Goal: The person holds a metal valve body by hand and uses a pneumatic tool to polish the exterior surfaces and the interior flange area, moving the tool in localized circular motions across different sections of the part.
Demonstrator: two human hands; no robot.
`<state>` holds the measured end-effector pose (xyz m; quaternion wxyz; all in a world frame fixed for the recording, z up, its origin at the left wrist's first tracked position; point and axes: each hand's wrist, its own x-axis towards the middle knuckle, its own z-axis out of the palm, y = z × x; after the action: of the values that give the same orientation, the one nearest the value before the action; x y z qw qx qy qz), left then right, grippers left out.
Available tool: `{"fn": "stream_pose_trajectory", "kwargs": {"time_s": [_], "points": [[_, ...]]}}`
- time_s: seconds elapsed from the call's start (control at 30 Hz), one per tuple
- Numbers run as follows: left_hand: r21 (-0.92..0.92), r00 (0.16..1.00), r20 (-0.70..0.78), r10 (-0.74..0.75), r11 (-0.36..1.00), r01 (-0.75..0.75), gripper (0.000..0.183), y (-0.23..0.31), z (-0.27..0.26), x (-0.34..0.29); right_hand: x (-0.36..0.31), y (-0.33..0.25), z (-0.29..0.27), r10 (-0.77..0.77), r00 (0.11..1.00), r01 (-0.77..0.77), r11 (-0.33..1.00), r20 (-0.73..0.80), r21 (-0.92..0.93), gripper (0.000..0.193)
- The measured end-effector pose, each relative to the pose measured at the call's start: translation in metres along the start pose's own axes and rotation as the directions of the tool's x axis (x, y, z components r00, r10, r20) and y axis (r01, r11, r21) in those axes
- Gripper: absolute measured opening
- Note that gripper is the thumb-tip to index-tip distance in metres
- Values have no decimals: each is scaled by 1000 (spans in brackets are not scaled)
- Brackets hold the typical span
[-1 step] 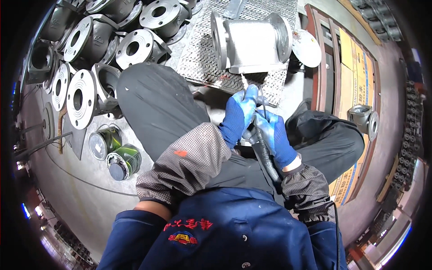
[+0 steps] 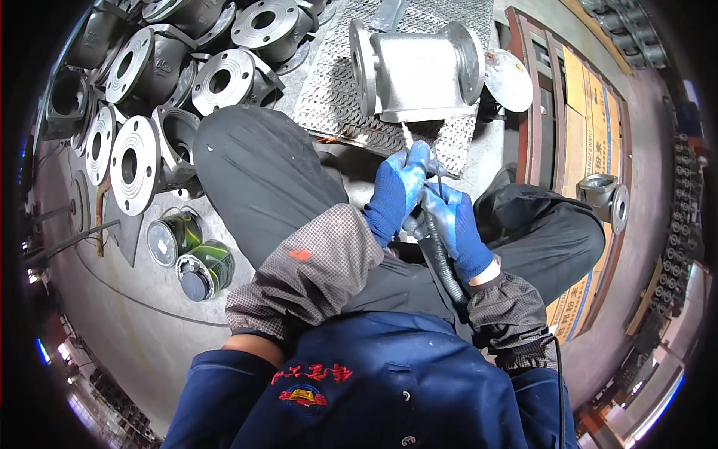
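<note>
Both my hands wear blue gloves and are closed around a slim handheld grinder (image 2: 407, 135). My left hand (image 2: 395, 191) grips it near the front, and my right hand (image 2: 453, 224) holds it further back, where a ribbed dark hose (image 2: 446, 263) runs down toward my lap. The grinder's thin tip reaches the lower edge of a grey cast-metal valve body (image 2: 417, 71) with a round flange at each end; the exact contact is too small to make out. That valve body lies on a textured metal plate (image 2: 329, 93). Orange sparks (image 2: 336, 139) show left of the tip.
Many flanged castings (image 2: 134, 166) are piled at the left. Two cans (image 2: 208, 271) stand on the floor by my left knee. A whitish disc (image 2: 508, 81) sits right of the valve body. Further right are a brown metal frame (image 2: 523, 45), flattened cardboard (image 2: 576, 127) and a small casting (image 2: 600, 196).
The spark streak has shifted left and turned more orange along the plate's front edge. My hands and the grinder are almost unmoved.
</note>
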<state>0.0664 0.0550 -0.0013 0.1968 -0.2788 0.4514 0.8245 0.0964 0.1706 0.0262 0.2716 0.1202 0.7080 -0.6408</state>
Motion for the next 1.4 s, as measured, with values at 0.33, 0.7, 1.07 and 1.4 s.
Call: {"fn": "stream_pose_trajectory", "kwargs": {"time_s": [0.33, 0.7, 1.07, 1.4], "points": [[22, 823, 548, 150, 981, -193, 45, 40, -12, -24, -3, -26, -27, 50, 861, -242, 916, 507, 320, 40], [7, 929, 330, 167, 984, -180, 44, 8, -5, -20, 1, -23, -29, -358, 925, 324, 580, 123, -747, 29], [781, 723, 195, 663, 341, -523, 30, 70, -29, -21, 17, -37, -106, -158, 983, 170, 977, 94, -132, 71], [595, 548, 88, 831, 398, -699, 51, 95, -63, 134, 47, -103, -138, -189, 971, 170, 977, -148, -130, 82]]}}
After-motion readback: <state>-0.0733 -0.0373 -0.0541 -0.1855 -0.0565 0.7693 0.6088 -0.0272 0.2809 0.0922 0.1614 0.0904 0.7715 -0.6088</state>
